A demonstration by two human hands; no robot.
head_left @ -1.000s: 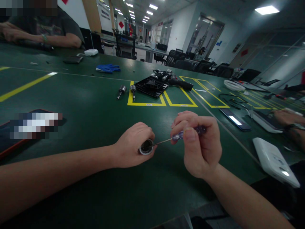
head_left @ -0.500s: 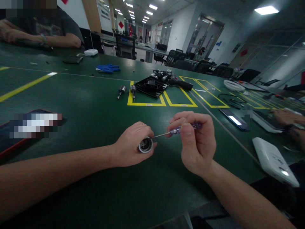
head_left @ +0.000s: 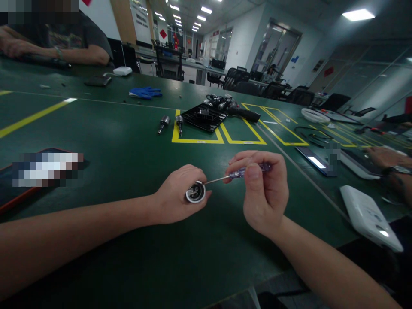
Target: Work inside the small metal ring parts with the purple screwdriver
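My left hand (head_left: 180, 195) is closed around a round metal part (head_left: 195, 192), whose open end faces the camera and shows dark inner details. In my right hand (head_left: 265, 189) is a screwdriver (head_left: 238, 172) with a clear purplish handle, held between thumb and fingers. Its thin shaft points left, and the tip is at the upper right rim of the round part; whether it touches is hard to tell. Two similar metal parts, one (head_left: 164, 123) beside the other (head_left: 179, 124), lie further back on the green table (head_left: 128, 141).
A black tray (head_left: 206, 118) with dark parts stands behind my hands, near a blue glove (head_left: 145, 92). Phones lie left (head_left: 38, 171) and right (head_left: 317, 161), with a white device (head_left: 370, 216) at right. People's arms rest at the far left and right edge.
The round part has tilted in my left hand, so its inside shows more clearly. My right hand with the screwdriver has shifted slightly left.
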